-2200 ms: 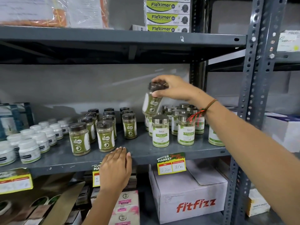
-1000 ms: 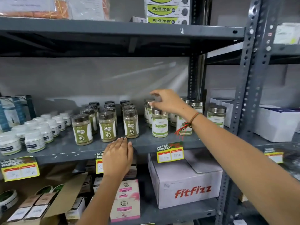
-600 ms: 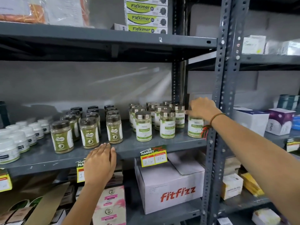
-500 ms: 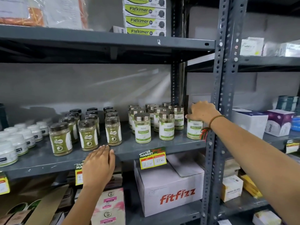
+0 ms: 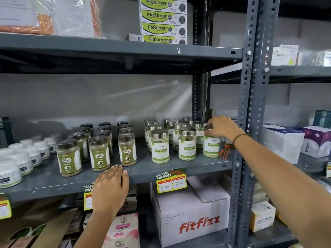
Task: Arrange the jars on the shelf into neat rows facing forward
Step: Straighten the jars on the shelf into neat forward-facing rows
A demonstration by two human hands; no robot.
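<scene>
Your right hand (image 5: pixel 222 128) is clenched over the silver lid of a Moringa jar (image 5: pixel 211 146), a clear jar of green powder with a white and green label facing forward. It stands upright on the grey metal shelf (image 5: pixel 179 166), just beside the shelf's right upright post (image 5: pixel 240 158), at the right end of the front row of the silver-lidded jars (image 5: pixel 172 138). Your fingers hide most of its lid. Your left hand (image 5: pixel 110 189) lies flat and released on the shelf's front edge, holding nothing, just below the dark-lidded Gaska jars (image 5: pixel 99 145). Left of those, white tubs (image 5: pixel 23 156) run out of view; their small print is too blurred to read. A yellow price tag (image 5: pixel 171 183) hangs from the shelf's edge, above a Fitfizz carton (image 5: pixel 191 217) on the lower level.
</scene>
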